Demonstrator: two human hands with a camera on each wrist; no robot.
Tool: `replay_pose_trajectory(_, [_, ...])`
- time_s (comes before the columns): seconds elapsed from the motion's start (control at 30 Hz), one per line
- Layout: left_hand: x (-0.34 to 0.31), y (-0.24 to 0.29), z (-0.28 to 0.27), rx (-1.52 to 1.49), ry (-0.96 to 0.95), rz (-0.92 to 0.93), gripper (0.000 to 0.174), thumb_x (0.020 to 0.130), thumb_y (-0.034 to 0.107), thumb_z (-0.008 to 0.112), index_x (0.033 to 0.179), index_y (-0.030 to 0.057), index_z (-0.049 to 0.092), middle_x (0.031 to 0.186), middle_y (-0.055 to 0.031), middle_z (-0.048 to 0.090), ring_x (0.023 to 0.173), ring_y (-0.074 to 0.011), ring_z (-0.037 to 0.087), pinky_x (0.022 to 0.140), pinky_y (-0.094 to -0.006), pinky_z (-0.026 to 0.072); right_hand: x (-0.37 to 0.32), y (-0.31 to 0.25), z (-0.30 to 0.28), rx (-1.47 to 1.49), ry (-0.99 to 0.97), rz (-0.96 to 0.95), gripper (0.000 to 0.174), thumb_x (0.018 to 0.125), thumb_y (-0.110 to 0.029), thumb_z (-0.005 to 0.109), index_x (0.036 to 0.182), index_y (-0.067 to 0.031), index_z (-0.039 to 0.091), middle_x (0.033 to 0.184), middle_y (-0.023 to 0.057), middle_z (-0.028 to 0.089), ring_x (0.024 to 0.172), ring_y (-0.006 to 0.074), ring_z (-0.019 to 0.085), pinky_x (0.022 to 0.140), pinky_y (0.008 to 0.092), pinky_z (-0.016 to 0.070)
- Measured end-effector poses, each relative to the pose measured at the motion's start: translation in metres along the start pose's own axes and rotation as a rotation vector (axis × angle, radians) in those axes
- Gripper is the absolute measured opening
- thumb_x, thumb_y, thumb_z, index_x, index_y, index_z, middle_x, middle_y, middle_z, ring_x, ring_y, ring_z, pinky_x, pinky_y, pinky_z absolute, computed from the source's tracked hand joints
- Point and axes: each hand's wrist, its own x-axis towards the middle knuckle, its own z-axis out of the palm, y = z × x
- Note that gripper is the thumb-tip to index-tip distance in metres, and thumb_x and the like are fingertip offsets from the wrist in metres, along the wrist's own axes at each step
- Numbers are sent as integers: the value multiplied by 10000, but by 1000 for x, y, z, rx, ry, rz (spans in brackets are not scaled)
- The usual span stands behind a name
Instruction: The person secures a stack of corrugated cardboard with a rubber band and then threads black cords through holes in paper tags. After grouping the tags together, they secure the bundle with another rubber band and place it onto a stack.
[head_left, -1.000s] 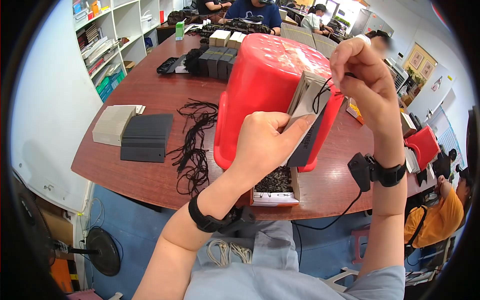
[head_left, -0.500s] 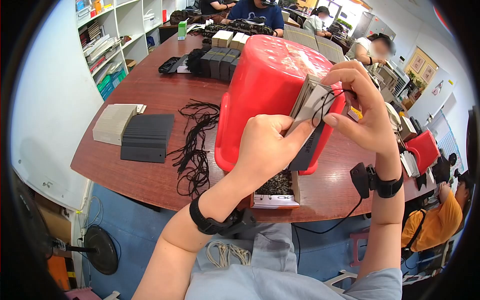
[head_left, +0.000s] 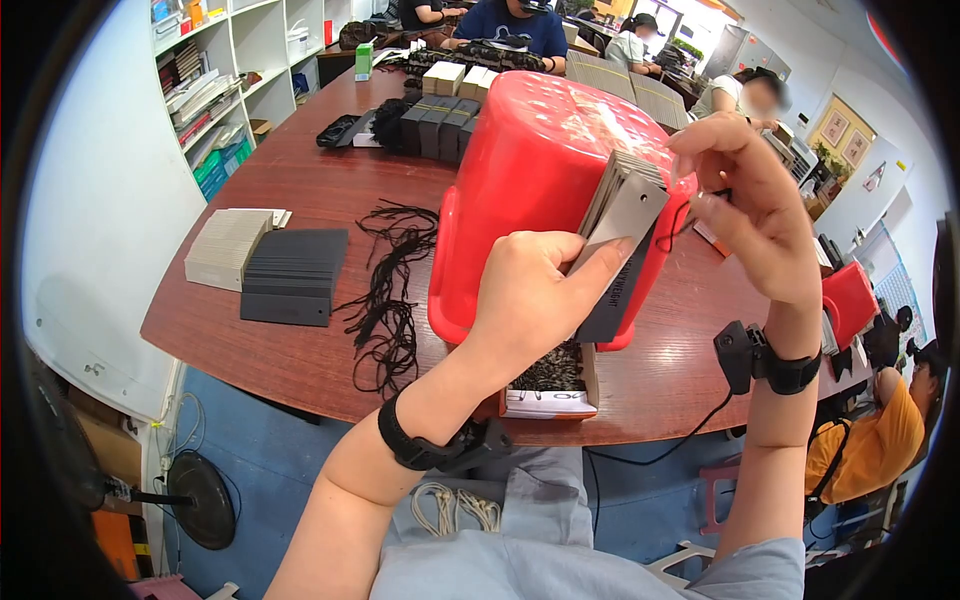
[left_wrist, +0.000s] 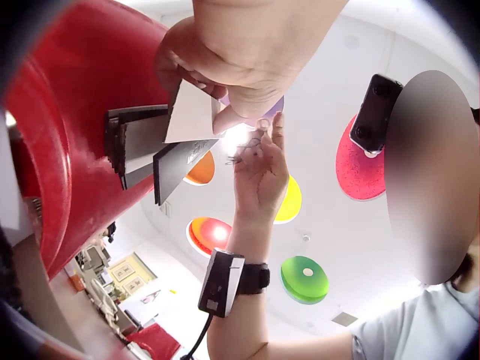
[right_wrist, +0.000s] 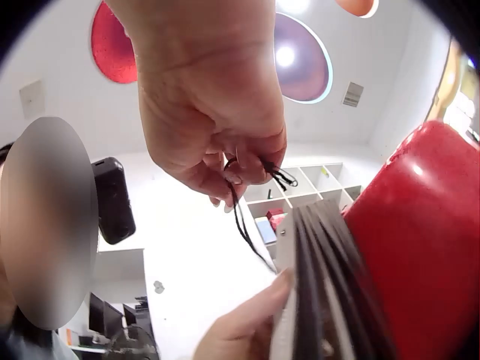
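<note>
My left hand [head_left: 530, 285] grips a fanned stack of hang tags [head_left: 628, 218], its thumb lying across the front one. That tag shows a pale face with a small hole near its top end. Below it a black tag [head_left: 603, 312] with printed lettering sticks out. Up and to the right, my right hand [head_left: 755, 205] pinches a thin black cord [right_wrist: 240, 221] between thumb and fingers. In the head view the cord loops down beside the stack's right edge; the right wrist view shows it running from the fingertips toward the tags.
An upturned red tub [head_left: 530, 170] stands right behind the tags. A small box [head_left: 545, 402] of black pieces sits at the table edge. Leftward lie loose black cords [head_left: 385, 300], dark tags [head_left: 290, 275] and pale tags [head_left: 228, 250]. Bundled dark cards [head_left: 435, 125] stand farther back.
The right hand came down to the front tag's top, then drew back right with the cord. The loop that crossed the tag's face is gone from it, and its hole shows bare. The left hand stays nearly still.
</note>
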Motion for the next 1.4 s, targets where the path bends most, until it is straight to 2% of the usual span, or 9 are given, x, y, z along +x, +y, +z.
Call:
replay_pose_trajectory(0.1, [0,0,1,25,18,14,240,803,197,626,719,-28,635,602,16,579,536,-9,478,445,-181,377,11,1,7,413,68,-234,270,798,-13,473,1065,14,449,949,17,444,812,59,412,668,188,319])
replay_pose_trajectory(0.2, [-1,2,2,17,28,6,225,805,182,622,732,-30,638,604,12,583,533,-10,479,444,-181,379,20,1,12,418,124,-144,265,796,-1,473,1060,15,453,953,14,442,811,60,410,669,188,324])
replay_pose_trajectory(0.27, [-1,4,1,10,10,-24,208,806,167,616,739,-29,641,603,13,580,537,-9,480,445,-181,377,22,19,14,397,115,-182,280,806,55,446,1083,24,468,1034,28,490,878,77,437,774,214,358])
replay_pose_trajectory(0.5, [-1,3,0,22,4,-5,215,804,174,620,729,-25,641,592,24,568,541,-4,477,448,-180,374,13,29,11,98,134,-114,384,658,-140,733,963,-23,530,934,-22,530,689,45,365,564,183,297])
replay_pose_trajectory(0.83, [-1,4,1,29,24,-24,243,801,206,630,729,-26,642,591,10,582,536,-13,485,448,-184,379,7,23,23,106,285,39,315,631,-117,751,878,-45,569,686,-56,397,610,21,332,504,170,268])
replay_pose_trajectory(0.9, [-2,5,1,23,23,-19,248,801,209,630,728,-28,641,590,8,582,536,-14,485,448,-184,379,4,12,21,59,272,283,271,641,-109,748,836,-40,574,611,-81,344,560,14,302,480,175,234])
replay_pose_trajectory(1.0, [-1,5,0,23,22,-12,260,801,218,631,725,-30,640,588,4,582,535,-15,486,447,-185,381,-1,12,24,-67,383,251,232,652,-107,743,799,-40,577,559,-95,299,523,11,270,468,176,206])
replay_pose_trajectory(1.13, [-1,4,0,26,21,-14,265,802,219,628,720,-32,638,589,0,585,536,-17,490,447,-187,383,-6,12,23,7,356,328,187,677,-95,726,775,-32,579,561,-94,318,518,8,266,464,172,209])
replay_pose_trajectory(1.4, [-1,3,0,30,18,-2,265,804,214,625,718,-36,636,599,-8,594,543,-22,504,451,-185,388,-11,12,27,218,394,221,114,728,-59,677,752,-6,579,567,-81,426,518,-8,286,450,163,235])
